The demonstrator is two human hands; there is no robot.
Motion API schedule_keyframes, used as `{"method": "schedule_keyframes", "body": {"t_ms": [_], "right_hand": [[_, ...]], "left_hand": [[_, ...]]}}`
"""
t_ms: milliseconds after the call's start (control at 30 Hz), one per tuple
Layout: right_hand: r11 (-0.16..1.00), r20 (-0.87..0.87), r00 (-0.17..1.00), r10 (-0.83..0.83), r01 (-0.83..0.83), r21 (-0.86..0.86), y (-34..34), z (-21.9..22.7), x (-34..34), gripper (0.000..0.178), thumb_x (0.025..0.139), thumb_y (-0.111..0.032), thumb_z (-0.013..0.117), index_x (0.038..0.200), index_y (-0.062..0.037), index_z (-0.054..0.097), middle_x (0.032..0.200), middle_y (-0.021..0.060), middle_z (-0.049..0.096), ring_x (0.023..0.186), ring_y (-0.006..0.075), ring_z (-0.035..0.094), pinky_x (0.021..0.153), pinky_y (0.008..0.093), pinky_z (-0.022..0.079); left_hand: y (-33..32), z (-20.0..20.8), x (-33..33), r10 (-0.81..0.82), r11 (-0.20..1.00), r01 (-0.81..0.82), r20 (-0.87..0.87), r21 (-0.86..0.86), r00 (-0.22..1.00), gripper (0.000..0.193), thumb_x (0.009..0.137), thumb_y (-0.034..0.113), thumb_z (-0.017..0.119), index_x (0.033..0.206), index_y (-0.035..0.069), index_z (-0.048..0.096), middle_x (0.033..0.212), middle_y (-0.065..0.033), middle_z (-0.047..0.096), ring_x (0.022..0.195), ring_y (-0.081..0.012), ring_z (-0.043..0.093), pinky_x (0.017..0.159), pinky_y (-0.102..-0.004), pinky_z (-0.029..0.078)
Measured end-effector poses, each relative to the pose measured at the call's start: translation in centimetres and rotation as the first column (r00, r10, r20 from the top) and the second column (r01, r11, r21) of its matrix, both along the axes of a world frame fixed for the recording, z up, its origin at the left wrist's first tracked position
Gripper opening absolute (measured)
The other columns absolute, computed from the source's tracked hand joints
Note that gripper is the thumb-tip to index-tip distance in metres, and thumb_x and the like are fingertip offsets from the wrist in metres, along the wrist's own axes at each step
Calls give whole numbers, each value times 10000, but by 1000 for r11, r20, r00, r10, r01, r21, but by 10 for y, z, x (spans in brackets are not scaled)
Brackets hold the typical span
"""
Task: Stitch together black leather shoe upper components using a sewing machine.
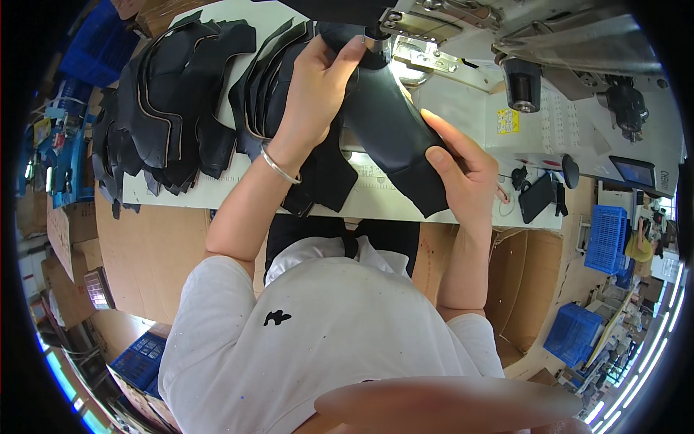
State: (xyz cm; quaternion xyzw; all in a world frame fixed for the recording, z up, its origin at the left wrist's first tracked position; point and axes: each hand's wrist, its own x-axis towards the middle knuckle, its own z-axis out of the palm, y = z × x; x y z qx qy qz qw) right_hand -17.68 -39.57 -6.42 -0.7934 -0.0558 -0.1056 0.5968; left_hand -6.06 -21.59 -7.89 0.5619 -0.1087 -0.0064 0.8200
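Observation:
A black leather-like piece (394, 137) stretches between my hands, its upper end under the machine's metal foot (377, 45). My left hand (318, 90) grips its upper left edge close to the foot, thumb on top and fingers partly hidden. At the lower right, my right hand (466, 166) pinches the piece between thumb and fingers, bending its edge. The sewing machine (448, 25) stands above, with a lit area beside the foot. Left of my left wrist lie stacked black cut pieces (264, 87), partly behind my forearm.
Larger piles of black cut pieces (163, 101) cover the left of the white table (405, 206). A black device (537, 197) and a cable lie at the right. An open cardboard box (524, 289) sits below the table, and blue crates (606, 239) stand farther right.

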Motion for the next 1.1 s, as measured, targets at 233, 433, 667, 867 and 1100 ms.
{"method": "schedule_keyframes", "body": {"t_ms": [233,433,667,867,1100], "right_hand": [[997,82,994,-71,73,-18,16,-7,0,355,880,-172,685,1199,-26,633,1003,73,699,831,96,614,757,227,473],[990,64,989,-136,137,-13,33,-9,-2,366,888,-186,673,1208,-17,621,1018,125,695,892,144,642,804,259,483],[978,103,972,-210,208,31,44,-14,3,385,885,-211,677,1218,-28,619,967,114,697,845,123,636,755,251,485],[970,110,966,-235,226,89,55,-17,6,410,883,-211,680,1247,-39,601,904,88,685,798,89,610,724,231,477],[977,41,977,-211,211,13,56,-12,8,380,889,-207,675,1230,-54,612,809,50,662,711,66,580,641,211,458]], "left_hand": [[9,-6,-69,-366,915,232,-435,-331,822,315,984,315,537,1091,22,582,966,-25,637,827,-62,592,711,-240,508],[3,-1,-100,-241,967,183,-401,-178,884,313,876,163,696,1114,21,551,969,-34,633,818,-81,609,709,-239,536],[7,-12,-91,-170,984,180,-306,5,937,353,819,87,738,1109,24,548,939,-28,635,794,-61,599,618,-203,515],[14,-10,-82,-172,982,186,-264,27,949,326,831,121,730,1091,31,556,908,-20,633,748,-48,583,584,-189,485],[26,-8,-71,-177,975,204,-247,88,953,321,833,166,733,1073,33,566,883,-3,628,737,-40,574,573,-175,467]]}}
